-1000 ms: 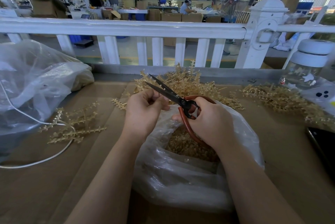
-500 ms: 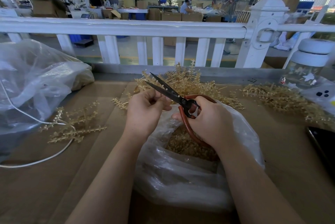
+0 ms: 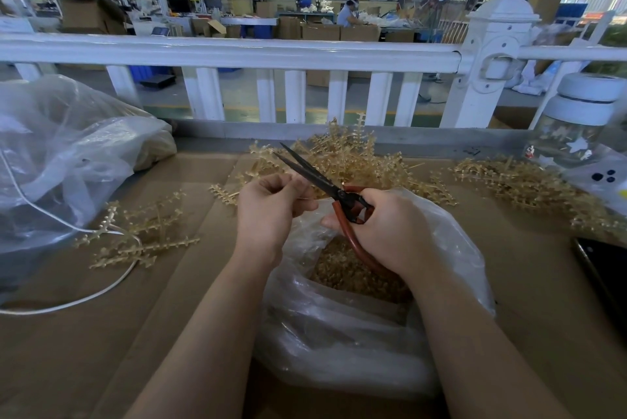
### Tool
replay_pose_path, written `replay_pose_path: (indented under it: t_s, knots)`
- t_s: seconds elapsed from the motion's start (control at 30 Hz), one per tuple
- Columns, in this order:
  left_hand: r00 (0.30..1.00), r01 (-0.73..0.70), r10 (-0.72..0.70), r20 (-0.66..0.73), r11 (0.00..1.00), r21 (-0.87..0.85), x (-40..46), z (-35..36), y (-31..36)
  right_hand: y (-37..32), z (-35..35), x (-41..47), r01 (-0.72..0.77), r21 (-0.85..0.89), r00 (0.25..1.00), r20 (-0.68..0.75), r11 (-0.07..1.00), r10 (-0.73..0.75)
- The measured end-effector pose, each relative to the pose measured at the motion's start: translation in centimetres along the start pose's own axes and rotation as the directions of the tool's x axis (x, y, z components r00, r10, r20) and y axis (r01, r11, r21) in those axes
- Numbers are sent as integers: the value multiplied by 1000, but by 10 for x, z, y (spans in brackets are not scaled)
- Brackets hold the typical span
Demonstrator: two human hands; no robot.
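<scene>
Trimming step in hand; left hand (image 3: 268, 211) pinches a thin plastic sprig (image 3: 306, 198); right hand (image 3: 390, 232) grips scissors (image 3: 330, 186), blades parted; next, probably: close blades over bag (image 3: 339, 333).

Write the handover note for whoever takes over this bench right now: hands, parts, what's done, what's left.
Left hand: pinches a thin tan piece beside the blades; too small to tell more.
Right hand: grips the red-handled scissors, blades open, pointing away and left.
Things: an open clear bag under both hands holds small tan cut bits. Tan branched racks lie in a back pile, a right pile and a few at the left.
Done: many bits are in the bag.
Left: this cut is not yet closed; the racks on the table probably need clipping.
</scene>
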State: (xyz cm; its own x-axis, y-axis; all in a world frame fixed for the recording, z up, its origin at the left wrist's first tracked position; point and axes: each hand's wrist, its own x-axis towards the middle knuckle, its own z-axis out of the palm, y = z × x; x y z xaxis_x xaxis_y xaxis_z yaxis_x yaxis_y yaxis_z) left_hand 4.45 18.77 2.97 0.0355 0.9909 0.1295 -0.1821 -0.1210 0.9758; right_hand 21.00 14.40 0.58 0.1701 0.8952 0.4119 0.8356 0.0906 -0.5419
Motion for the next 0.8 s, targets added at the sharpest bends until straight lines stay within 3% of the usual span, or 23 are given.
replay_pose_path:
  t_s: [0.13, 0.3, 0.57, 0.67, 0.8]
  knots:
    - [1000, 22, -22, 20, 1000, -19, 0, -1, 0, -2, -1, 1, -63, 74, 998, -21, 995, 64]
    - [985, -28, -9, 173, 977, 209, -6, 9, -5, -6, -1, 6, -152, 442, 984, -12, 884, 175]
    - [970, -42, -23, 243, 965, 258, -7, 10, -7, -8, -3, 8, -248, 560, 968, 116, 791, 221]
    - [979, -61, 6, 204, 962, 267, -9, 11, -7, -9, -2, 8, -257, 567, 966, 129, 783, 224]
    - [981, -172, 192, 11, 852, 494, -7, 9, -9, -8, -1, 10, -301, 581, 952, 140, 756, 271]
